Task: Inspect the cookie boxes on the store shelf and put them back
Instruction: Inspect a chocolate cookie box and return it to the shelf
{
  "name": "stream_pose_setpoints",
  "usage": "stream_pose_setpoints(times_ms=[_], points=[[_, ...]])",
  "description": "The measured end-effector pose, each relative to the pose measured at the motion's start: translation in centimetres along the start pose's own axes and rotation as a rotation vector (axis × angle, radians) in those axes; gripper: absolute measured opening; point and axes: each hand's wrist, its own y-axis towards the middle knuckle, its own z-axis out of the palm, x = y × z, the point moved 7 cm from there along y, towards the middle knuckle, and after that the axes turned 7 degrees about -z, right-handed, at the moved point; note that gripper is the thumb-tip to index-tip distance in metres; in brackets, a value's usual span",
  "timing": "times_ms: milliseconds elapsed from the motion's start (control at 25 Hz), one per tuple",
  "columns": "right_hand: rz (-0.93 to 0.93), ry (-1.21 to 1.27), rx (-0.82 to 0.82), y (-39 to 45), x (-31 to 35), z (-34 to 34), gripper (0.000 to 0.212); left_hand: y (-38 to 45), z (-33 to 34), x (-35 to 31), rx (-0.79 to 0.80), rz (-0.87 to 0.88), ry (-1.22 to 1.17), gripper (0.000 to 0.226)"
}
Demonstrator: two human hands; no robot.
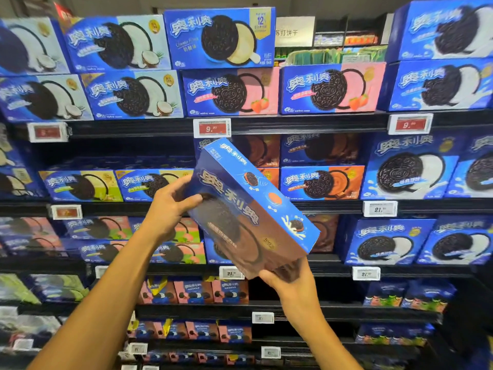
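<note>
Holding the chocolate cookie box (248,209) tilted, clear of the shelf (293,124), your left hand (170,206) curled on its top-left edge and right hand (286,276) gripping its near lower corner, you look mid-inspection; restocking is not yet done.

Printed cardboard on the held cookie box (248,206), smooth with a soft sheen, blue and brown faces catching the store light. Same glossy printed card on the shelved boxes (221,38). Dark shelf edges (306,121), smooth and matt, probably painted metal. Price tags (212,128) in glossy white plastic frames with flat display faces. Green packets (320,56) behind the top row, shiny film wrapping. Small lower packs (192,292), glossy too, though blurred.
</note>
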Motion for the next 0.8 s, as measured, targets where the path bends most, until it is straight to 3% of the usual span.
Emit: stream_pose_setpoints(times_ms=[240, 400, 560, 800], points=[[0.092, -0.021, -0.022, 1.9, -1.8, -1.4, 0.031, -4.2, -0.3, -2.7, -0.089, 0.034, 0.092, 0.045], [0.106, 0.100, 0.005, 4.3, -1.5, -0.6, 0.030, -6.1, 0.3, -3.0, -0.127, 0.010, 0.219, 0.053], [0.206, 0.220, -0.065, 6.3, -1.9, 0.2, 0.027, -7.2, 2.4, -3.0, -0.040, -0.030, 0.291, 0.063], [0.329, 0.308, -0.031, 6.6, -3.1, 2.2, 0.035, -9.5, 7.6, -3.1, 0.234, -0.047, 0.021, 0.047]])
